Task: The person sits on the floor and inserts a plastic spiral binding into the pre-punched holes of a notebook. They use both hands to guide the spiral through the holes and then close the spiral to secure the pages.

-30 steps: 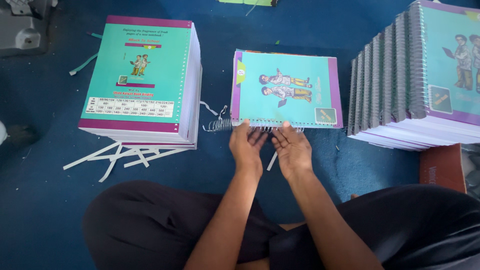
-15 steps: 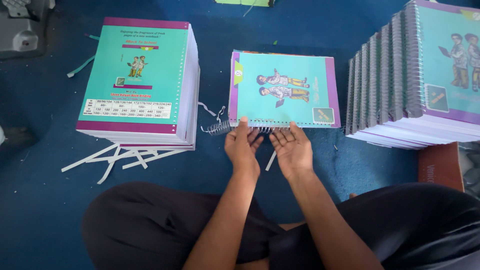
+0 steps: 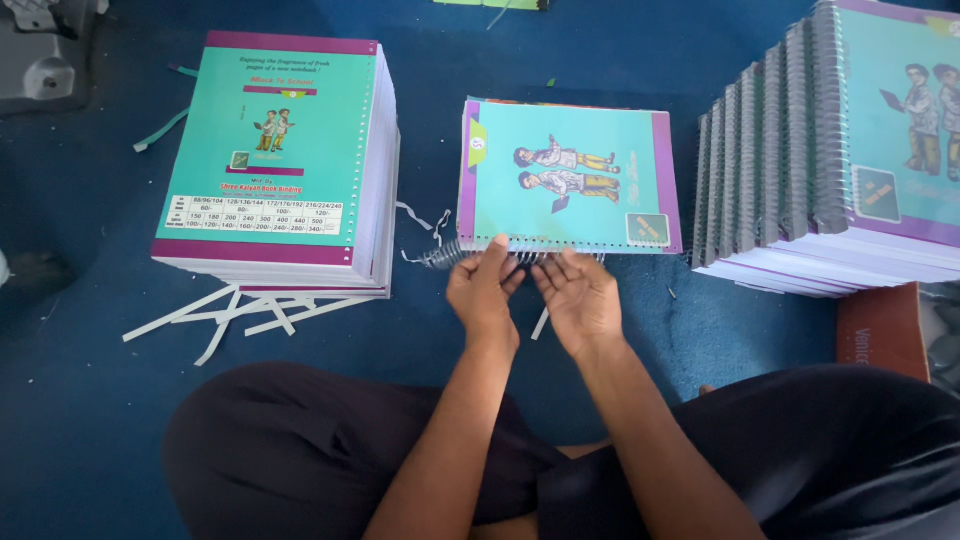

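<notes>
Notebook stack left; paper strips; bound stack right.

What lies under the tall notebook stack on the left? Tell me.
White paper strips stick out from under the stack onto the blue carpet. How far they run beneath is covered.

Two hands: left hand and right hand, both at the near edge of one lone notebook. One wire spiral at that same edge. One flat stack of unbound notebooks on the left, sheets too many to count. One fanned stack of spiral-bound notebooks on the right, perhaps seven or eight spines showing, the far end cut off. Some six or seven white paper strips under the left stack. One grey machine in the corner. One blue floor.
</notes>
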